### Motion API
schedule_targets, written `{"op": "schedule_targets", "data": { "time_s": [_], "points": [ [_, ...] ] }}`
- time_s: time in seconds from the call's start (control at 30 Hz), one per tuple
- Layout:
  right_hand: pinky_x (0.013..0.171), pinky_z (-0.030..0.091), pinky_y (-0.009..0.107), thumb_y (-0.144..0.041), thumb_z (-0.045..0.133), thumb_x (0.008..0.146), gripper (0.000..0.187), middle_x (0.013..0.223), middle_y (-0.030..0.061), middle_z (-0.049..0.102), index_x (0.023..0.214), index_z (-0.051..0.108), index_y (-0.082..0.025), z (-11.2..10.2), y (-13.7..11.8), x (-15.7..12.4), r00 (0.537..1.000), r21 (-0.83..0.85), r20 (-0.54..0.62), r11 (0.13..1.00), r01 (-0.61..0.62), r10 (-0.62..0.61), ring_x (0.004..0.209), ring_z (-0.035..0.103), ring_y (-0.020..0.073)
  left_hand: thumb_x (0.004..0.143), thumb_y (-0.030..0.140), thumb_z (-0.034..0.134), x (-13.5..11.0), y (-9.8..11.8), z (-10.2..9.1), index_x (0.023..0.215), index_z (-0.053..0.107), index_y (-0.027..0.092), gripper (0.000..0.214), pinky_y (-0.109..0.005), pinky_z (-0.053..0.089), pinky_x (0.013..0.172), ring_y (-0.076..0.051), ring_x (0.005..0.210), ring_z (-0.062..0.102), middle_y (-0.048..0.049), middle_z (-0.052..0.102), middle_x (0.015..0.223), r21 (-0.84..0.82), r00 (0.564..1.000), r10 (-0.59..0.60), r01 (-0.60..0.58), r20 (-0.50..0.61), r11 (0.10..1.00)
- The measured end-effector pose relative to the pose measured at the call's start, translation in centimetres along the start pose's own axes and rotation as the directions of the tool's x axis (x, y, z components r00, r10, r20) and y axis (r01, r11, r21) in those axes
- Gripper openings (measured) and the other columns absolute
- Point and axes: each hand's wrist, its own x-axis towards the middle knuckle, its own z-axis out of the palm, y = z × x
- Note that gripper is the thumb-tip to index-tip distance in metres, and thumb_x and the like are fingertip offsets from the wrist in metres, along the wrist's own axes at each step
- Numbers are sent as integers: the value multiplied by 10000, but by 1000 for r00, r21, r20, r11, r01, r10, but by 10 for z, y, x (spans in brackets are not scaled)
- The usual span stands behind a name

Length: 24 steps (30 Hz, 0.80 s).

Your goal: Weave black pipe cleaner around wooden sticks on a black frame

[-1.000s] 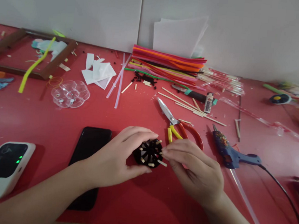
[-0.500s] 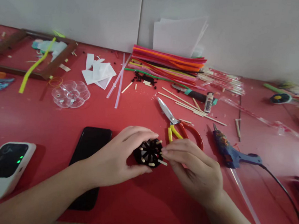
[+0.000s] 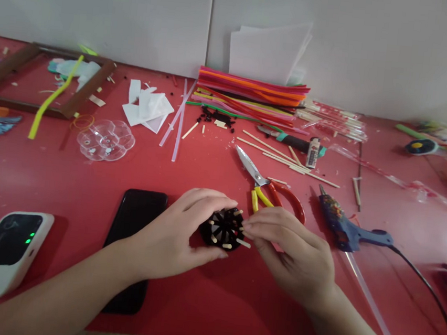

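A small round black craft piece (image 3: 223,229) has several short pale wooden sticks standing out around its rim and dark spokes across its middle. My left hand (image 3: 178,231) is closed around its left side, fingers at the back and thumb in front. At its right edge, my right hand (image 3: 292,250) pinches one of the short sticks (image 3: 243,229); the fingertips partly hide it. Another stick (image 3: 243,243) leans outward just below those fingers. Scissors (image 3: 259,181) with red and yellow handles lie behind my right hand.
A black phone (image 3: 140,207) lies partly under my left forearm, with a white device (image 3: 5,257) further left. On the right are a blue glue gun (image 3: 344,226) and its cord. Pipe cleaners (image 3: 250,93), wooden sticks (image 3: 272,154), a utility knife (image 3: 293,141) and paper scraps (image 3: 150,108) lie behind.
Almost nothing differs. Both hands keep their hold on the black piece, and my right hand has shifted very slightly.
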Motion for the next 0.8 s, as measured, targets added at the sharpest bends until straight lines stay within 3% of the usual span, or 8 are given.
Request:
{"op": "schedule_targets", "data": {
  "time_s": [0.2,0.43,0.8],
  "points": [
    [867,623,355,40,635,861,320,983,108,748,1132,686,-122,-4,-4,0,1000,-9,-8,1000,10,-10,950,718,195,896,318,784,0,0,-1,1438,464,263,632,-423,478,1164,-260,1344,568,-103,609,1410,3,1000,-7,7,11,1000],
    [770,617,384,-18,699,815,236,871,92,710,1028,679,-118,-14,-2,4,992,4,48,993,114,-114,810,667,190,883,343,801,0,2,0,1403,461,274,625,-406,489,1141,-244,1300,592,-82,619,1377,35,999,-28,29,-22,999],
    [851,630,370,27,734,830,216,926,95,765,1006,730,-99,-3,-4,0,990,-55,46,990,133,-130,905,699,192,853,417,835,4,2,2,1350,485,256,629,-394,523,1088,-246,1243,624,-92,640,1339,31,996,-15,18,-83,999]
  ]
}}
